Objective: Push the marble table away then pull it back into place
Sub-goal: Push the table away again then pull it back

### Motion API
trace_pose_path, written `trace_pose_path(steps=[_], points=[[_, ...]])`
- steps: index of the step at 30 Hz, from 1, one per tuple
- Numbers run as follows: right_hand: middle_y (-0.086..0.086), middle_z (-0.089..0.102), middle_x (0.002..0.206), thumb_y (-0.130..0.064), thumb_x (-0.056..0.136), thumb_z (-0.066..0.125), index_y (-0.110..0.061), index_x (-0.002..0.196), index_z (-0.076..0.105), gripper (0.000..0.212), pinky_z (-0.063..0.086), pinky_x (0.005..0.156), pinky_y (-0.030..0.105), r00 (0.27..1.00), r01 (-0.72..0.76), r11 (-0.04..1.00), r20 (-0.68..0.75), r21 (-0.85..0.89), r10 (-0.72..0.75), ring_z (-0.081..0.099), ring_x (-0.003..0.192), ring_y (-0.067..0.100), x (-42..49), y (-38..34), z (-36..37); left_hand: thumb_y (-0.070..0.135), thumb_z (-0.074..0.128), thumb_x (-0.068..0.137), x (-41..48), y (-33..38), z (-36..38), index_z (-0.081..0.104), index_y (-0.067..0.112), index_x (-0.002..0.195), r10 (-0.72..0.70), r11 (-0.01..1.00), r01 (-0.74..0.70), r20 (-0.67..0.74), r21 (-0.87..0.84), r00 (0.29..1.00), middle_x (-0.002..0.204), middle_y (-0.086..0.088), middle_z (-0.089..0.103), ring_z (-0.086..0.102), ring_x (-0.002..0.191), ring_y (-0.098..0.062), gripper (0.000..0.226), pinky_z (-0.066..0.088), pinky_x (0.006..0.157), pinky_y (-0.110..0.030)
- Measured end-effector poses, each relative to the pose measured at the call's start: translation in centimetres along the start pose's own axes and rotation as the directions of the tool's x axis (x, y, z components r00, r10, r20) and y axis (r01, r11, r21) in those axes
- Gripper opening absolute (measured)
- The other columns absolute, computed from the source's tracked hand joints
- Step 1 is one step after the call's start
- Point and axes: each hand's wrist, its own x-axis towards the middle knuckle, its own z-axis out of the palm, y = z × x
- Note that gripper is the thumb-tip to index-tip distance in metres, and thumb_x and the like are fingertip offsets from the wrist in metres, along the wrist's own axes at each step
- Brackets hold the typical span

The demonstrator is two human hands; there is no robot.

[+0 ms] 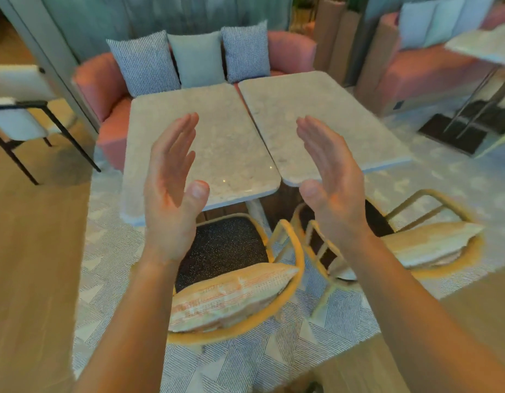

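Observation:
Two pale marble tables stand side by side ahead of me. The left marble table and the right marble table sit at a slight angle, with a narrow wedge-shaped gap between them. My left hand and my right hand are raised in the air in front of the tables, palms facing each other, fingers straight. Neither hand touches a table or holds anything.
Two yellow-framed chairs with cushions, the left chair and the right chair, stand between me and the tables. A pink sofa with three pillows is behind the tables. A white chair is at left, another table base at right.

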Motion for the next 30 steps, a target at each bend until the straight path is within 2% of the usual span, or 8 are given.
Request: trace_pose_path(steps=[4, 9, 12, 17, 21, 26, 30], points=[[0.010, 0.050, 0.160, -0.070, 0.094, 0.061, -0.005, 0.155, 0.041, 0.092, 0.039, 0.124, 0.040, 0.996, 0.034, 0.995, -0.074, -0.093, -0.041, 0.048, 0.150, 0.024, -1.5, -2.9, -4.9, 0.087, 0.063, 0.080, 0.4, 1.4, 4.2, 0.042, 0.034, 0.149, 0.027, 0.994, -0.013, 0.120, -0.112, 0.992, 0.166, -0.004, 0.043, 0.042, 0.156, -0.024, 0.090, 0.035, 0.126, -0.052], [0.021, 0.050, 0.156, -0.067, 0.097, 0.060, -0.002, 0.152, 0.040, 0.088, 0.040, 0.122, 0.055, 0.979, 0.064, 0.971, -0.172, -0.232, -0.106, 0.051, 0.147, 0.035, -5.0, -5.5, -13.0, 0.085, 0.067, 0.077, 0.4, 2.2, 11.5, 0.045, 0.036, 0.148, 0.031, 0.974, 0.033, 0.275, -0.225, 0.961, 0.167, -0.005, 0.042, 0.043, 0.155, -0.026, 0.089, 0.036, 0.126, -0.052], [0.024, 0.050, 0.153, -0.069, 0.096, 0.060, -0.002, 0.151, 0.039, 0.089, 0.041, 0.121, 0.056, 0.957, 0.059, 0.962, -0.258, -0.267, -0.130, 0.052, 0.145, 0.039, -8.1, -7.2, -18.5, 0.084, 0.068, 0.077, 0.1, 3.2, 18.1, 0.045, 0.037, 0.148, 0.074, 0.958, 0.037, 0.368, -0.285, 0.927, 0.168, -0.006, 0.042, 0.043, 0.155, -0.026, 0.088, 0.038, 0.125, -0.047], [0.016, 0.052, 0.153, -0.074, 0.092, 0.059, -0.003, 0.152, 0.039, 0.095, 0.042, 0.121, 0.055, 0.908, 0.000, 0.940, -0.395, -0.340, -0.143, 0.053, 0.145, 0.035, -13.6, -10.7, -28.3, 0.085, 0.064, 0.080, -1.1, 5.9, 30.5, 0.041, 0.033, 0.152, 0.160, 0.927, 0.056, 0.523, -0.372, 0.837, 0.167, 0.000, 0.044, 0.042, 0.156, -0.023, 0.092, 0.039, 0.124, -0.044], [0.020, 0.051, 0.154, -0.075, 0.092, 0.058, 0.004, 0.154, 0.036, 0.103, 0.043, 0.120, 0.054, 0.855, -0.048, 0.919, -0.492, -0.391, -0.164, 0.054, 0.144, 0.034, -18.1, -13.1, -36.7, 0.089, 0.064, 0.074, -2.7, 8.2, 39.8, 0.044, 0.035, 0.150, 0.204, 0.883, 0.100, 0.566, -0.459, 0.798, 0.164, 0.001, 0.047, 0.044, 0.155, -0.024, 0.095, 0.040, 0.123, -0.042], [0.020, 0.051, 0.154, -0.076, 0.092, 0.058, 0.000, 0.152, 0.037, 0.099, 0.043, 0.120, 0.048, 0.821, -0.097, 0.890, -0.542, -0.445, -0.182, 0.055, 0.144, 0.033, -22.1, -15.4, -44.9, 0.088, 0.062, 0.075, -4.8, 10.2, 49.3, 0.043, 0.035, 0.150, 0.249, 0.851, 0.127, 0.604, -0.510, 0.757, 0.162, 0.006, 0.050, 0.043, 0.155, -0.022, 0.094, 0.040, 0.123, -0.041], [0.026, 0.049, 0.154, -0.075, 0.091, 0.059, 0.002, 0.152, 0.036, 0.101, 0.043, 0.120, 0.052, 0.804, -0.125, 0.875, -0.565, -0.468, -0.187, 0.054, 0.143, 0.036, -23.2, -15.4, -49.7, 0.088, 0.063, 0.074, -5.2, 10.7, 55.0, 0.043, 0.034, 0.149, 0.261, 0.835, 0.160, 0.634, -0.527, 0.728, 0.161, 0.007, 0.051, 0.043, 0.155, -0.022, 0.095, 0.040, 0.123, -0.041]])
